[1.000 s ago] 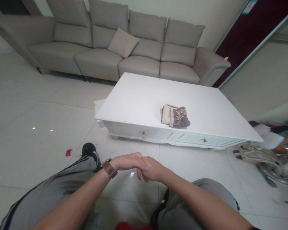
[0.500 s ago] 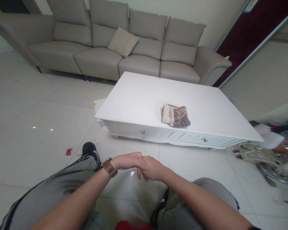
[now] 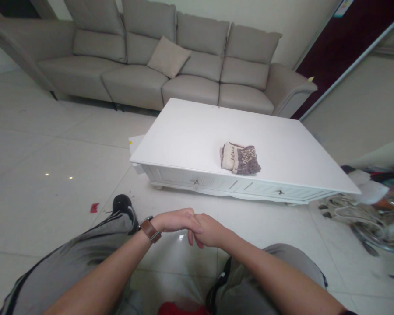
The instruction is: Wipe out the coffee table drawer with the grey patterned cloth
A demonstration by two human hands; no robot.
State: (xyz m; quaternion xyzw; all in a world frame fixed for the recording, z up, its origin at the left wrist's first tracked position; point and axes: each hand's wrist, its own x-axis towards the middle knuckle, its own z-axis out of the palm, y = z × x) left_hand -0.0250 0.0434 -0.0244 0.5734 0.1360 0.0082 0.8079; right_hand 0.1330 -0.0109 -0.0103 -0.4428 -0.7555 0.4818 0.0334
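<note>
My left hand, with a brown-strapped watch on its wrist, is clasped with my right hand in front of my knees. Fingers of both hands are closed and hooked into each other, and no object shows between them. Beyond them, a folded brown and cream patterned cloth, perhaps a towel, lies near the front edge of a white coffee table. Neither hand touches the cloth or the table.
Behind the table stands a long grey-beige sofa with a beige cushion. A red scrap lies on the tiled floor at left. Bundled cords and clutter are on the right. Something red shows at the bottom.
</note>
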